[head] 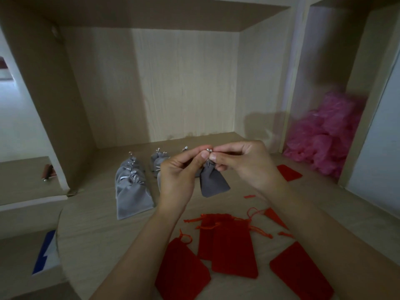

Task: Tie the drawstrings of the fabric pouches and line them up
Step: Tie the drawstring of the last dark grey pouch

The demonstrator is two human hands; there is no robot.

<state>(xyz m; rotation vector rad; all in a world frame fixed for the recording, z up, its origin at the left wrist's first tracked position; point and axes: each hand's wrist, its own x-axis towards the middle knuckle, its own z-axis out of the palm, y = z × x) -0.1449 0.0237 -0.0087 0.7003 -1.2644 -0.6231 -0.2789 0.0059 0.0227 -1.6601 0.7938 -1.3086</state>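
Head view: left hand [181, 169] and right hand [240, 161] raised over desk middle, both pinching silver drawstring ends [208, 150] of dark grey velvet pouch [214, 180], which hangs below fingers above pale wooden desk [97, 234]. Tied light grey pouches [132, 191] in row toward back left. Flat red fabric pouches [233, 245] scattered along near edge. Pink fluffy heap [324, 135] at back right corner

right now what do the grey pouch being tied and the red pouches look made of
The grey pouch looks like soft matte cloth, maybe velvet: dull, fuzzy surface. Its drawstring: shiny silvery cord. The red pouches seem the same matte fuzzy cloth.
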